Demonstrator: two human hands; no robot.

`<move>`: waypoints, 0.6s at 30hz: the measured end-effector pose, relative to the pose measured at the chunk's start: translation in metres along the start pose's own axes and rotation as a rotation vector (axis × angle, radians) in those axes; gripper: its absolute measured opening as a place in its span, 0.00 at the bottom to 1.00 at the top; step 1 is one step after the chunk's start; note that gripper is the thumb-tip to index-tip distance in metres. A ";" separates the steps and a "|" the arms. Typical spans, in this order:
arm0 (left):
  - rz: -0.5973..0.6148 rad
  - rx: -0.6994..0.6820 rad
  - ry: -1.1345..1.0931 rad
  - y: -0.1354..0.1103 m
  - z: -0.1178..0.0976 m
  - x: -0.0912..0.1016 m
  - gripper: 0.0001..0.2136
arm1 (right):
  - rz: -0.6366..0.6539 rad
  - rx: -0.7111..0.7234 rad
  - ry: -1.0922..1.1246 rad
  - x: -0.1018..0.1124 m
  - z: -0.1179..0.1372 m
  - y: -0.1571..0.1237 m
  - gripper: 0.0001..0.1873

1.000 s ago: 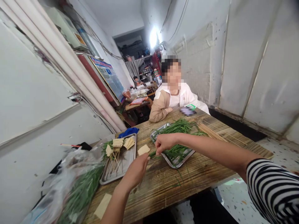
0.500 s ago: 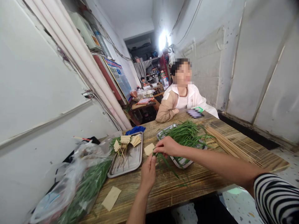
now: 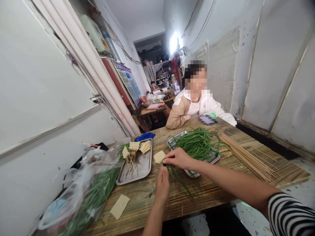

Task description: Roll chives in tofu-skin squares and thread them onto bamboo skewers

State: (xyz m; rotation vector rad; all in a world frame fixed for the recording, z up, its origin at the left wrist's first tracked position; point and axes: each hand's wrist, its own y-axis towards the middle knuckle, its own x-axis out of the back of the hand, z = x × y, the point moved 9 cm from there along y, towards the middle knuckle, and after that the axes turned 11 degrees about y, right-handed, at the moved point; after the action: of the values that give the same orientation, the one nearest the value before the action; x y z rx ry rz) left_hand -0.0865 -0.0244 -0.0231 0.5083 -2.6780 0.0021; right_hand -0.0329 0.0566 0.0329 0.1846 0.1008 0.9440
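Observation:
Long green chives (image 3: 182, 183) hang from between my hands over the wooden table, trailing down to the right. My right hand (image 3: 180, 159) pinches them near one end. Just below it, my left hand (image 3: 162, 184) is closed, its thumb and fingertips at the same end of the stalks; its grip is partly hidden. A stack of pale tofu-skin pieces (image 3: 159, 157) lies beyond my fingertips. A metal tray heaped with chives (image 3: 194, 141) stands behind my right hand. On the left tray (image 3: 144, 165), tofu-skin pieces (image 3: 134, 146) rest with thin skewers through some of them.
A single tofu-skin piece (image 3: 119, 206) lies at the table's near left. Beside it is a clear plastic bag (image 3: 98, 190) of greens. Bundled wooden skewers (image 3: 248, 157) lie at the right. Across the table (image 3: 206, 203) sits a person (image 3: 182, 113), and a blue cloth (image 3: 145, 136) is behind the left tray.
The view has shifted slightly, so everything sits a little further right. My left hand has dropped slightly from my right hand, which still pinches the chives.

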 end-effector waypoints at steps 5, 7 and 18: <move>-0.151 0.050 0.215 -0.006 -0.005 0.013 0.24 | -0.050 0.080 0.029 -0.003 0.000 -0.002 0.14; -0.159 0.091 0.314 -0.007 -0.004 0.017 0.23 | -0.036 0.084 0.048 -0.005 0.001 -0.004 0.15; 0.002 -0.071 -0.071 -0.005 -0.022 0.008 0.19 | -0.095 0.158 -0.060 0.007 0.011 -0.011 0.13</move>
State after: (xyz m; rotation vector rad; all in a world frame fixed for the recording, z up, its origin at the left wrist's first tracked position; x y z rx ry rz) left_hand -0.0822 -0.0303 0.0000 0.4921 -2.7365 -0.1124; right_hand -0.0183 0.0546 0.0417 0.3513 0.1283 0.8355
